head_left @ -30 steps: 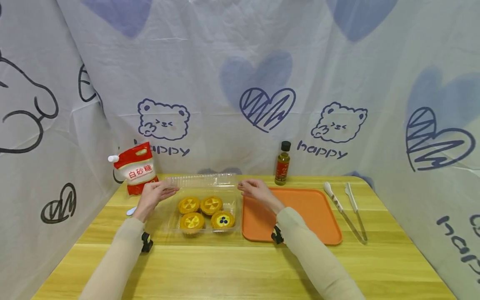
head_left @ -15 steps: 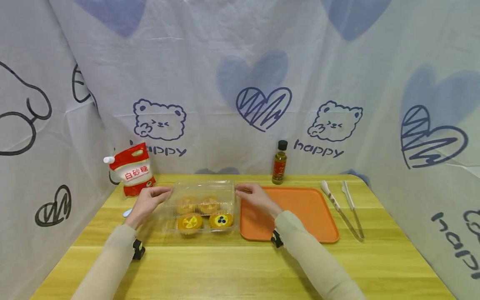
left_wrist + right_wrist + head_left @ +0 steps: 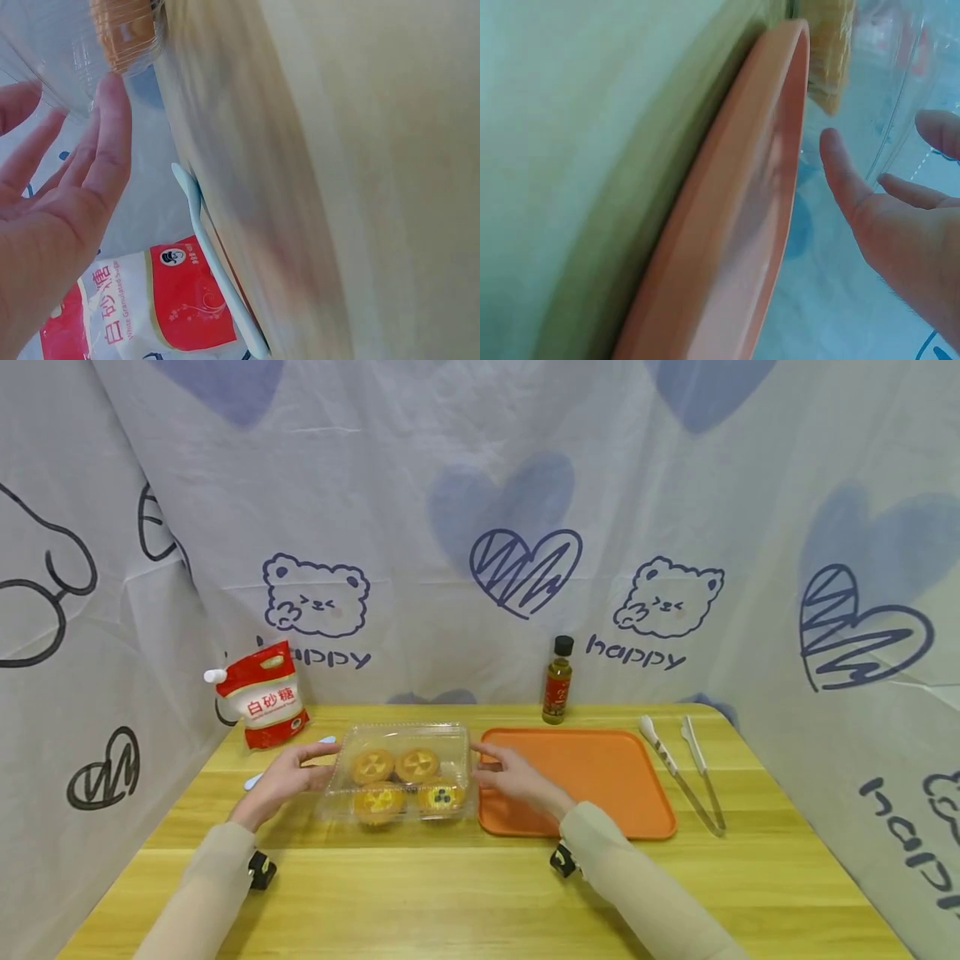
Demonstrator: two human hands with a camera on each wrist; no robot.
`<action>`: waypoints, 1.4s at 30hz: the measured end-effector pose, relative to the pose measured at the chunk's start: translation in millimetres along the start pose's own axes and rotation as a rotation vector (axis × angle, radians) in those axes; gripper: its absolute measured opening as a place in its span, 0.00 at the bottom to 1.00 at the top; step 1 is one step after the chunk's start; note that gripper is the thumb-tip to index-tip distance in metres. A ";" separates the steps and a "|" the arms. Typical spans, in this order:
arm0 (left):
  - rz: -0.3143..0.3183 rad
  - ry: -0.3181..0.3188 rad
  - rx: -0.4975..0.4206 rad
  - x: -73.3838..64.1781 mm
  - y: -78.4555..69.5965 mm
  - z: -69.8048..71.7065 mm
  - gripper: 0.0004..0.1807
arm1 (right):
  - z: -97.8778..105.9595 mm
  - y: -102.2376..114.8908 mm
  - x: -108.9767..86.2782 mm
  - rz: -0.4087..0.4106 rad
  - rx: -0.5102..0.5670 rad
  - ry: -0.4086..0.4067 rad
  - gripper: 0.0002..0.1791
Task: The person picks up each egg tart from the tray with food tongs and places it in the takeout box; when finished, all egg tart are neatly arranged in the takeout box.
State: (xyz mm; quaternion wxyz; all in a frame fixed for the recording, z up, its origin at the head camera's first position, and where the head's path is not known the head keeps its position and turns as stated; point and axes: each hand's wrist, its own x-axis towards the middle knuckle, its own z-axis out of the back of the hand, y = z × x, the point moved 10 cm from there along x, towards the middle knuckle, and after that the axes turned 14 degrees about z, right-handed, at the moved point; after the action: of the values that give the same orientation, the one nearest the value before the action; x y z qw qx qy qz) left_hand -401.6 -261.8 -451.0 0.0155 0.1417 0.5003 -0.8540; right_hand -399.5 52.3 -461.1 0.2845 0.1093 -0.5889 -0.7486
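Observation:
A clear plastic clamshell box [image 3: 408,734] sits left of centre on the table, its lid lowered over several yellow tarts [image 3: 372,767]. One tart at the front right is topped with dark berries. My left hand [image 3: 288,777] is at the box's left side, and in the left wrist view its extended fingertips meet the clear wall [image 3: 64,45]. Opposite it, my right hand [image 3: 517,775] reaches over the tray's left edge to the right side of the box. The right wrist view shows those fingers spread and loosely straight beside the plastic.
An orange tray [image 3: 592,785] lies right of the box, with metal tongs [image 3: 686,783] beyond it. A sauce bottle [image 3: 557,692] stands behind the tray. At the back left stands a red-and-white sugar bag [image 3: 266,702]; a pale blue spoon [image 3: 216,259] lies in front of it.
The raised lid has come down over the tarts. Both hands have moved from the lid's upper edge down to the sides of the box, their fingers now straighter.

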 end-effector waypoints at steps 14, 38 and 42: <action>0.054 0.247 -0.015 -18.1 4.1 -12.1 0.44 | -14.3 0.6 -26.1 -0.061 0.057 0.063 0.43; 0.110 0.683 -0.238 -38.1 9.5 -39.7 0.58 | -36.7 0.1 -27.2 -0.099 0.324 0.076 0.52; 0.101 0.658 -0.212 -36.5 6.8 -39.3 0.59 | -36.4 0.4 -25.3 -0.096 0.306 0.062 0.53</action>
State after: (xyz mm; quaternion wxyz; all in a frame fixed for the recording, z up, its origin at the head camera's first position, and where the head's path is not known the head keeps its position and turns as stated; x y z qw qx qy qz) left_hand -356.5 -235.7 -465.5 -0.0899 0.4316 0.5566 -0.7042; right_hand -360.6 36.4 -475.4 0.2463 0.2022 -0.6811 -0.6592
